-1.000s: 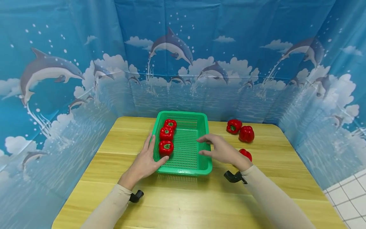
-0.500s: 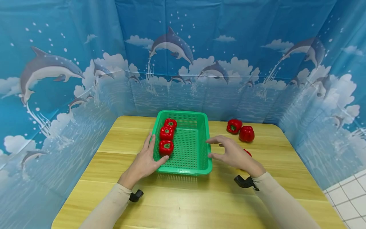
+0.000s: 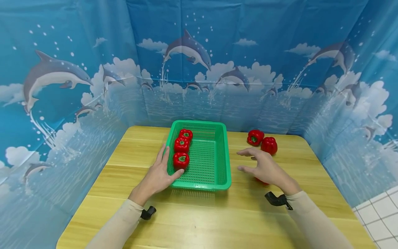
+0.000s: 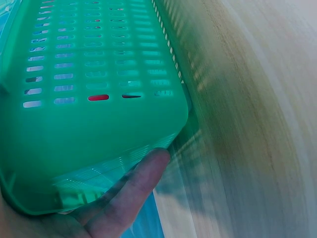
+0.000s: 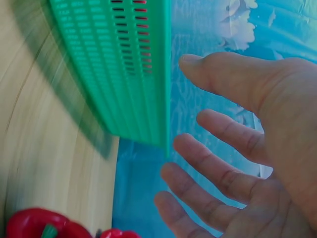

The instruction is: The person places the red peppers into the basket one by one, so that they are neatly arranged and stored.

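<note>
A green plastic basket (image 3: 223, 162) stands on the table, three red bell peppers in a row along its left side, the nearest pepper (image 3: 181, 160) by the front left corner. My left hand (image 3: 157, 177) holds that corner, thumb over the rim and fingers (image 4: 141, 186) along the outer wall. To the right of the basket, my right hand (image 3: 262, 167) hovers above the table with thumb and fingers spread apart, nothing between them. Under it a red bell pepper (image 3: 262, 181) is mostly hidden. Two more, a tipped pepper (image 3: 255, 137) and another pepper (image 3: 269, 145), lie behind it.
The wooden table (image 3: 192, 221) is bordered at the back and sides by a blue dolphin-print curtain (image 3: 199, 100). White tiles (image 3: 377, 211) show at the lower right. Both wrists carry black camera mounts, such as the right mount (image 3: 278, 200).
My right hand has drawn away from over the basket's right side toward the right, passing over the near pepper. My left hand and the basket have stayed in place.
</note>
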The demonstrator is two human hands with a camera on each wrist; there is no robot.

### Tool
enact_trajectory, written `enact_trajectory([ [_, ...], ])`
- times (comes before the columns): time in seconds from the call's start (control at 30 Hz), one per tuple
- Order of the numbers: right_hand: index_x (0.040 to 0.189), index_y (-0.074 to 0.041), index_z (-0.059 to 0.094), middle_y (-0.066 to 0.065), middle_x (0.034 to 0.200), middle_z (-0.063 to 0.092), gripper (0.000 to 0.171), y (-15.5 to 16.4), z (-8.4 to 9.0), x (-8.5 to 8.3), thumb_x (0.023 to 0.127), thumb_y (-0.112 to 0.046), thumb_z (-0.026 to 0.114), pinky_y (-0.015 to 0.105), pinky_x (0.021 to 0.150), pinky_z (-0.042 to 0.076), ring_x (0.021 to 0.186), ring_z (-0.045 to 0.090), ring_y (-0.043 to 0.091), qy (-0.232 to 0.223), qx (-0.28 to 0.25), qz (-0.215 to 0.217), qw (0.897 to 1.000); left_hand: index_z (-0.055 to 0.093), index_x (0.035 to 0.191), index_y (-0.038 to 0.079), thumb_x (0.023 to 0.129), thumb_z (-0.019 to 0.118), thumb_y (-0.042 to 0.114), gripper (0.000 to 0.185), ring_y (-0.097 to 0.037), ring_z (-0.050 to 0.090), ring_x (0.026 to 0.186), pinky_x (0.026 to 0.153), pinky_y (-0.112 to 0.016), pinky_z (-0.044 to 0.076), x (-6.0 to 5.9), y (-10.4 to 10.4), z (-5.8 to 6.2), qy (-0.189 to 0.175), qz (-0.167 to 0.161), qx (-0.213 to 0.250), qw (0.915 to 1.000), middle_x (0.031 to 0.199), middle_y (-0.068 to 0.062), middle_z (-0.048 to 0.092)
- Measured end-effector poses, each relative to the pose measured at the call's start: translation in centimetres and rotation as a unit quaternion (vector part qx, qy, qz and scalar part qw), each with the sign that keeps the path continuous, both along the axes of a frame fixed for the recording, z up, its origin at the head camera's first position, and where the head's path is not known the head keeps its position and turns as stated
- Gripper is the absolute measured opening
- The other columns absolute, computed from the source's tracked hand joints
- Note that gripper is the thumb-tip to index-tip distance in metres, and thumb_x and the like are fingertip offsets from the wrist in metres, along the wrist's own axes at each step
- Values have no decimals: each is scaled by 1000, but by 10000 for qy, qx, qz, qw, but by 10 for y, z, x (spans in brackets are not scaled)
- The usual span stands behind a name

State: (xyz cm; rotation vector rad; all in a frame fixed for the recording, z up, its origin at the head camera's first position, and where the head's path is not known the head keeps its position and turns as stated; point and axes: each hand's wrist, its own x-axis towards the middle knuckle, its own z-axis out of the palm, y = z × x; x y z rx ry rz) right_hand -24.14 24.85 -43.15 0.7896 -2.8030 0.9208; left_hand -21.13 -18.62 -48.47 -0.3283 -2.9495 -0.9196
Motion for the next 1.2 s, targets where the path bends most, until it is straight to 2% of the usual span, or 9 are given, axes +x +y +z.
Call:
enact_trajectory([
  [0.17, 150, -8, 75, 15, 152, 77, 54, 13, -4, -2, 104, -31, 92, 64, 105, 67, 137, 75, 47, -31, 50, -113, 9999, 1, 188, 7, 110, 68, 71, 121, -53, 69, 150, 120, -66, 60, 0, 0, 0, -4, 19, 22, 10000, 199, -12, -9],
  [0.33, 152, -8, 74, 15, 152, 76, 55, 24, -8, -2, 105, -31, 91, 66, 109, 65, 140, 73, 48, -156, 80, -239, 9996, 1, 188, 8, 110, 69, 71, 121, -53, 69, 149, 122, -66, 59, 0, 1, 0, -27, 26, 48, 10000, 199, -12, -8],
  [0.63, 151, -5, 75, 19, 150, 76, 56, 37, -15, -5, 105, -34, 91, 65, 107, 65, 127, 77, 41, -211, 242, -423, 9986, 2, 188, 6, 110, 68, 71, 121, -55, 63, 156, 123, -67, 58, -1, 1, 1, 2, 34, 28, 10000, 199, -13, -7],
  [0.83, 148, -4, 76, 22, 149, 75, 56, 46, -22, -6, 103, -34, 93, 68, 109, 61, 135, 70, 46, -139, 347, -464, 9982, 3, 188, 6, 110, 70, 69, 121, -55, 61, 157, 123, -67, 58, -1, 1, 1, -15, 55, 43, 10000, 199, -13, -7],
  [1.03, 148, -3, 76, 28, 155, 69, 58, 56, -31, -6, 101, -31, 95, 77, 119, 54, 147, 61, 55, -255, 304, -544, 9977, 2, 188, 7, 111, 71, 66, 119, -54, 68, 150, 118, -67, 61, -1, 1, 1, -13, 61, 33, 10000, 199, -12, -7],
  [1.2, 147, -6, 76, 30, 159, 67, 61, 63, -37, -6, 98, -35, 97, 79, 119, 54, 148, 61, 57, -301, 372, -609, 9970, 3, 188, 6, 111, 71, 66, 119, -55, 63, 155, 122, -68, 59, -1, 1, 0, 7, 47, 19, 10000, 199, -13, -7],
])
